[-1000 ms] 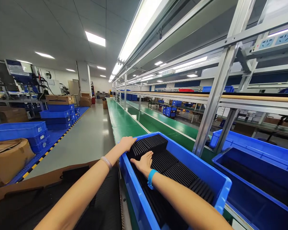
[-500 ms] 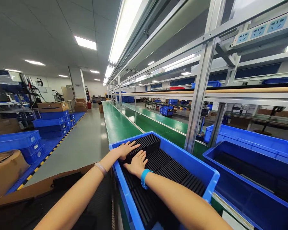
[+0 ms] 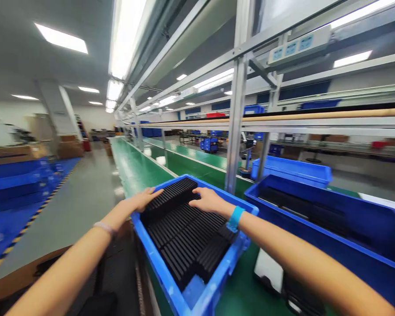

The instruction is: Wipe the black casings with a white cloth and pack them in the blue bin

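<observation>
A blue bin (image 3: pixel 161 260) holds rows of thin black parts (image 3: pixel 186 228), stacked higher at its far end and near its right corner. Over the bin's far left corner, my left hand (image 3: pixel 144 199) rests with its fingers reaching toward the raised row. My right hand (image 3: pixel 209 201) is over the right side of that row, thumb and fingers apart. Neither hand shows anything held. Blue bin floor shows at the near corner.
Beside the bin, on the right, stands a larger dark blue bin (image 3: pixel 316 228) with black parts inside. A metal post (image 3: pixel 236 131) rises behind. A white and black object (image 3: pixel 269 270) lies on the green belt. An open cardboard box (image 3: pixel 16 274) is at lower left.
The view has turned to the right. My hands have moved apart, the right one toward the bin's right side. More of the near end of the bin now shows.
</observation>
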The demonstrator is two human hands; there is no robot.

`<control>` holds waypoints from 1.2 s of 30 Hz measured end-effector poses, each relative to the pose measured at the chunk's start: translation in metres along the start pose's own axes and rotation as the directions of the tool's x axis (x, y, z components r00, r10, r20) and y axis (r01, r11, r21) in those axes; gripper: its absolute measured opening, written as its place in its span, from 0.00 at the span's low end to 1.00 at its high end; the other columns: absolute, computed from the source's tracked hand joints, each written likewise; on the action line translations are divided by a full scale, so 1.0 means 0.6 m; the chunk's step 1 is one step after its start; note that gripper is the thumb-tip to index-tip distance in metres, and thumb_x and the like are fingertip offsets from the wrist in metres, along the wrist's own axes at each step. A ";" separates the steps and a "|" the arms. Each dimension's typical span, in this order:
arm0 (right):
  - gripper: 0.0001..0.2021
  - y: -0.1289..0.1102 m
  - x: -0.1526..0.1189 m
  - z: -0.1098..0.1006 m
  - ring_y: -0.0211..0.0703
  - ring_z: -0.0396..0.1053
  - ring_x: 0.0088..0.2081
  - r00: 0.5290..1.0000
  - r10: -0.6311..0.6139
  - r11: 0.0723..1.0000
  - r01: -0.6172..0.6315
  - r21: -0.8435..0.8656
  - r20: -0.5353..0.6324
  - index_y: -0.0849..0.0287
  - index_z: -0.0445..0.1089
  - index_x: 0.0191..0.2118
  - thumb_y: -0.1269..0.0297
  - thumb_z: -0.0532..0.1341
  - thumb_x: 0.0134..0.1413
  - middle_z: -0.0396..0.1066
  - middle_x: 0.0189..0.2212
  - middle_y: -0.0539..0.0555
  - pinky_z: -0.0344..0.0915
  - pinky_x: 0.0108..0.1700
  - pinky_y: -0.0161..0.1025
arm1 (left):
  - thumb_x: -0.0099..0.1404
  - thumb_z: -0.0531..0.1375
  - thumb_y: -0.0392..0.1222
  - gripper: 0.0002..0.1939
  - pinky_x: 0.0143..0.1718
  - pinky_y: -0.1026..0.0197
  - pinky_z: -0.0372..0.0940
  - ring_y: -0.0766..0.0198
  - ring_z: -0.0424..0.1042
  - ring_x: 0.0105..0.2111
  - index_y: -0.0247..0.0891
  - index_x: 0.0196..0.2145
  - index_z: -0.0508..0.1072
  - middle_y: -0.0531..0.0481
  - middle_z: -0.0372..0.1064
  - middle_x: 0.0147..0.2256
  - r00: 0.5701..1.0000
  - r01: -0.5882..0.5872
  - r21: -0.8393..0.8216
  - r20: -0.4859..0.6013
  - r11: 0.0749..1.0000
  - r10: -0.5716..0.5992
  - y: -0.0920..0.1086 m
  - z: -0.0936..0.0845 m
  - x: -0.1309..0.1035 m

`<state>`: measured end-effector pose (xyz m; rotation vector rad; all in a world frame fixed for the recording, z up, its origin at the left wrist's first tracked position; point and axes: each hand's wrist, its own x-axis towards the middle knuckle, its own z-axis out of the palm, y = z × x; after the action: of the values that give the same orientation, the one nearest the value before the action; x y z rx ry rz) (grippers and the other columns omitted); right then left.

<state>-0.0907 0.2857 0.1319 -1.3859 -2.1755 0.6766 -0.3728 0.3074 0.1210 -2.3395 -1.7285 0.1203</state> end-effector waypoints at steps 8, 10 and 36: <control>0.24 0.255 -0.368 -0.153 0.51 0.69 0.50 0.946 0.322 0.938 -0.312 -0.151 0.041 0.65 0.70 0.52 0.60 0.66 0.49 0.71 0.48 0.61 0.62 0.55 0.45 | 0.67 0.44 0.48 0.26 0.63 0.45 0.49 0.48 0.51 0.64 0.37 0.57 0.64 0.45 0.56 0.62 0.683 -0.194 -0.247 -0.729 0.949 -0.050 0.111 -0.131 -0.078; 0.43 0.305 -0.410 -0.132 0.60 0.57 0.61 0.918 0.395 0.906 -0.383 -0.179 0.039 0.67 0.61 0.60 0.56 0.72 0.37 0.59 0.59 0.69 0.53 0.62 0.49 | 0.68 0.47 0.50 0.22 0.62 0.53 0.55 0.55 0.61 0.59 0.46 0.57 0.65 0.52 0.60 0.59 0.548 -0.261 -0.340 -0.822 0.903 -0.151 0.193 -0.178 -0.132; 0.29 0.255 -0.652 0.012 0.57 0.68 0.53 0.831 -0.120 0.993 0.104 -0.059 -0.544 0.48 0.52 0.65 0.51 0.57 0.61 0.66 0.53 0.60 0.73 0.47 0.50 | 0.52 0.70 0.49 0.20 0.32 0.61 0.67 0.59 0.77 0.28 0.37 0.38 0.72 0.47 0.77 0.27 0.942 0.333 -0.467 0.122 -0.819 0.314 0.773 0.065 -0.299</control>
<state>0.1576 -0.0177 -0.0182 -1.2568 -1.7839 0.1660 -0.0023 0.0128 -0.0368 0.6136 0.4685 0.8883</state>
